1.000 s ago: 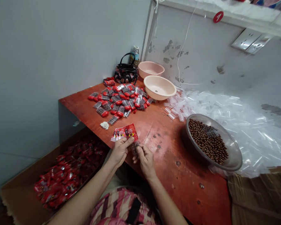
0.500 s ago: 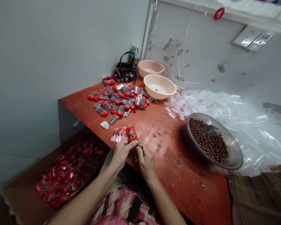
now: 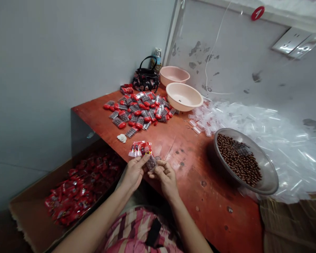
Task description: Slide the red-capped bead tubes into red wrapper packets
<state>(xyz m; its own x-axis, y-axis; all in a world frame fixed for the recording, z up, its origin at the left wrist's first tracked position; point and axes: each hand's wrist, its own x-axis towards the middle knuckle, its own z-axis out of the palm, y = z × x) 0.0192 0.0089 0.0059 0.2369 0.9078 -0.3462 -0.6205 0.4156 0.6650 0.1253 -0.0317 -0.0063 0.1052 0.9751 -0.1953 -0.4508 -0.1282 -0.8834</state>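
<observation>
My two hands were close together over the near edge of the red table (image 3: 184, 175), and both pinched one small clear pack (image 3: 151, 163) full of dark round bits. My left hand (image 3: 133, 172) had its thumb on one side, and my right hand (image 3: 167, 177) gripped the other side. Shiny red packets (image 3: 138, 149) were just past my left fingers, but I could not tell if I was holding them too.

The table top was scuffed, with dark spots all over it. A white lump (image 3: 122, 138) sat near the left edge, beside a big pile of red and clear packs (image 3: 139, 110). Behind the pile were a black flowery bag (image 3: 146, 80), a flask (image 3: 156, 59), a pink bowl (image 3: 173, 73) and a cream bowl (image 3: 184, 96). On the right, a grey bowl (image 3: 270, 179) held lots of brown balls (image 3: 238, 161), next to a heap of clear bags (image 3: 287, 151).

The wall (image 3: 192, 31) at the back had dark patches, a white cord (image 3: 218, 38) and a socket (image 3: 292, 42). Down on my left, a cardboard box (image 3: 28, 221) was full of red packets
</observation>
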